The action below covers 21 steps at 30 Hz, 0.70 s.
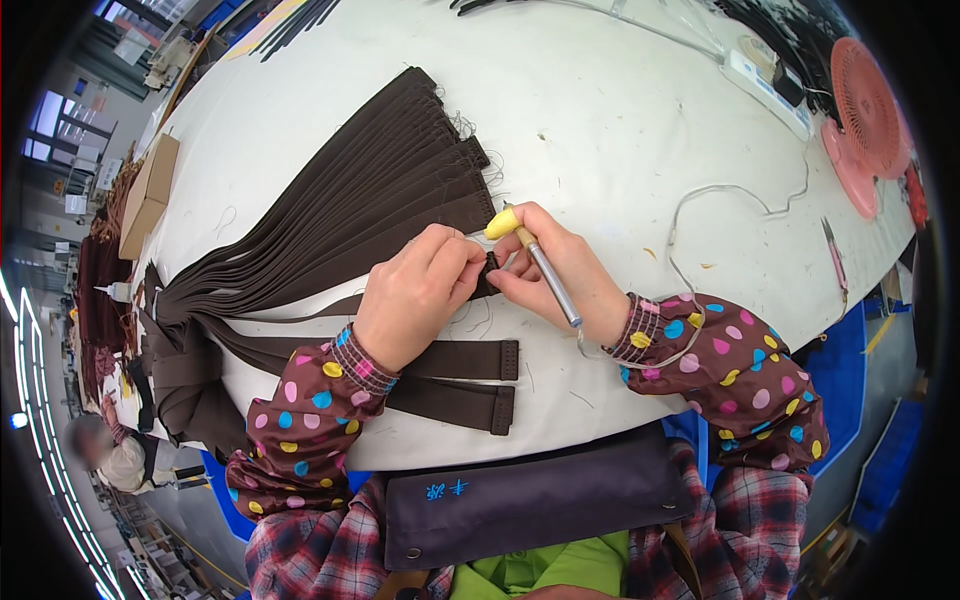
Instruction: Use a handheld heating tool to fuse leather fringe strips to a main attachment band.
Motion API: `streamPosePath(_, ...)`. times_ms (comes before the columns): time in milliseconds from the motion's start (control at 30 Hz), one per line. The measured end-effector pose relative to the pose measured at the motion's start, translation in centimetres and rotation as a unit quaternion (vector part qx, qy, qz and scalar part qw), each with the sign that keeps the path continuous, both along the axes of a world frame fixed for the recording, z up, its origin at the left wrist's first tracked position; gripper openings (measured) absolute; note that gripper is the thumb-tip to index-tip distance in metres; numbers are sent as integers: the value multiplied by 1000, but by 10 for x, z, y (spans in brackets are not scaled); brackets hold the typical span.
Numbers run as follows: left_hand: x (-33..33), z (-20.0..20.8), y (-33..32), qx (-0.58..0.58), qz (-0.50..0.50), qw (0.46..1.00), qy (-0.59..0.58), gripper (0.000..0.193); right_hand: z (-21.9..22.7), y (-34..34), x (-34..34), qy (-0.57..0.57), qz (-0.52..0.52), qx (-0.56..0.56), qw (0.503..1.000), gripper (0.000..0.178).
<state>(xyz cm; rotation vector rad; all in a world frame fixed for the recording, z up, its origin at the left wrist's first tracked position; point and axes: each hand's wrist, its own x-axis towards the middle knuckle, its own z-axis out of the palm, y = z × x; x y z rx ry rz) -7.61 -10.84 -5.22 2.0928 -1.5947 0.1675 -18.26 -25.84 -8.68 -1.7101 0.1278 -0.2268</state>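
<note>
My left hand (pixel 412 298) is closed in a pinch on the end of a dark brown fabric strap (pixel 484 284). Across from it, my right hand (pixel 572 272) grips a silver pen-shaped corded tool (pixel 553 280), and its thumb touches the same strap end. A yellow finger cover (pixel 502 223) sits on the right index finger. Beyond my hands fans a bundle of dark brown straps (pixel 350 190), gathered at the left, with loose threads at their far ends. Two separate straps (pixel 470 360) with stitched ends lie nearer me, partly under my left forearm.
A thin cable (pixel 735 187) winds over the white table (pixel 620 120) from my tool toward a power strip (pixel 765 95). At the right stand a pink fan (pixel 868 115) and pink-handled tweezers (pixel 836 258). A cardboard box (pixel 150 197) is at the left; another person (pixel 122 462) sits farther off.
</note>
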Motion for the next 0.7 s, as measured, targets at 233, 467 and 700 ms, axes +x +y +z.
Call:
streamPosePath(233, -4, 0, -3, 18, 23, 999, -25, 11, -1, 2, -1, -3, -4, -16, 1000, 37)
streamPosePath(467, 4, -3, -3, 13, 42, 977, 209, 9, 0, 0, -1, 2, 2, 5, 1000, 38)
streamPosePath(700, 14, -2, 0, 35, 34, 944, 326, 7, 0, -2, -3, 2, 10, 5, 1000, 39)
